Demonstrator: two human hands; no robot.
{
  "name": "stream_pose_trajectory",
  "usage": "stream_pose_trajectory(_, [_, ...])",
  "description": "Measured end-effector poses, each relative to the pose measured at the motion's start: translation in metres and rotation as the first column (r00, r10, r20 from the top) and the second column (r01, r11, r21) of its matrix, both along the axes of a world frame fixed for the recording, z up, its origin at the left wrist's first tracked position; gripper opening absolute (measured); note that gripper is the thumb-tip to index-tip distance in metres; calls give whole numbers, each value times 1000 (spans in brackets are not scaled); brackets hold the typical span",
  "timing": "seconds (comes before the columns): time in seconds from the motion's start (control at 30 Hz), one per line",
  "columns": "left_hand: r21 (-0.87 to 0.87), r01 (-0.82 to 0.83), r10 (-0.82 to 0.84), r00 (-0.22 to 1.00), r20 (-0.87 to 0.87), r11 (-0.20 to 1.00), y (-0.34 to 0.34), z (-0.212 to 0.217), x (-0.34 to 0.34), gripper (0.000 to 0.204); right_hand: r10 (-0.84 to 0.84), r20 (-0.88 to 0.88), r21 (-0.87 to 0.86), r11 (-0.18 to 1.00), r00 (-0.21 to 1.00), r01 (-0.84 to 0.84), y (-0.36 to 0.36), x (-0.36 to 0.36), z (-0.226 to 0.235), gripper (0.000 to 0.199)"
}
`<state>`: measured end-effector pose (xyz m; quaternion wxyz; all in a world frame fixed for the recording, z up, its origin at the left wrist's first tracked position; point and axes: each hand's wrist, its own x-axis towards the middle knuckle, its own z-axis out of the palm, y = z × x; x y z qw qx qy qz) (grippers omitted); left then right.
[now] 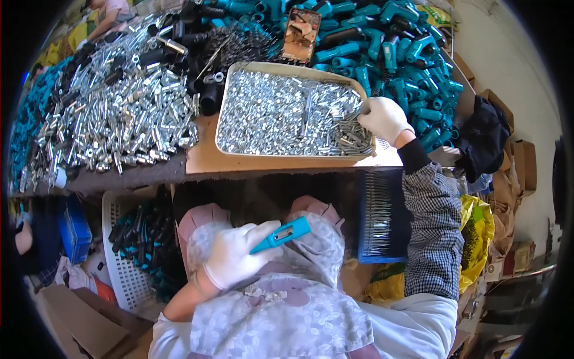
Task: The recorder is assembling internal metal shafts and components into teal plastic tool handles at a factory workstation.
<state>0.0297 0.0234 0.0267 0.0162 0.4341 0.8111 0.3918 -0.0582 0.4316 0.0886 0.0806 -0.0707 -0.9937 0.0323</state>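
My left hand (pixel 239 254), in a white glove, is closed round a teal plastic tool handle (pixel 286 233) above my lap. A slot with metal inside shows on the handle's upper face. My right hand (pixel 385 119), also gloved, is at the right end of a cream tray (pixel 263 157) with its fingers bent together and pointing down at the small parts. What lies between those fingertips, if anything, is hidden. Loose small metal parts (pixel 269 110) fill the tray, with darker pins (pixel 353 136) gathered in its right corner near my right hand.
Left of the tray lies a big heap of silvery metal sleeves (pixel 119 113). Teal handles (pixel 412 78) pile up behind and right, beside a phone-shaped brown object (pixel 301 36). Below the table are a white basket (pixel 122 263) and a blue tray of metal rods (pixel 376 215). Another person (pixel 110 15) sits far left.
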Motion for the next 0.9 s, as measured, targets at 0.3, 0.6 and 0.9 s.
stream_pose_trajectory(0.3, [-36,-57,54,997,-61,998,-7,0,-2,49,257,-321,-397,837,911,-376,-72,25,-2,15])
stream_pose_trajectory(0.6, [-57,-90,87,995,-46,994,-18,-1,-7,46,581,-348,-606,460,736,-649,-201,100,-45,15])
stream_pose_trajectory(0.9, [-214,-91,78,995,-67,973,-17,-2,0,43,623,62,-305,756,780,-580,-219,115,-27,22])
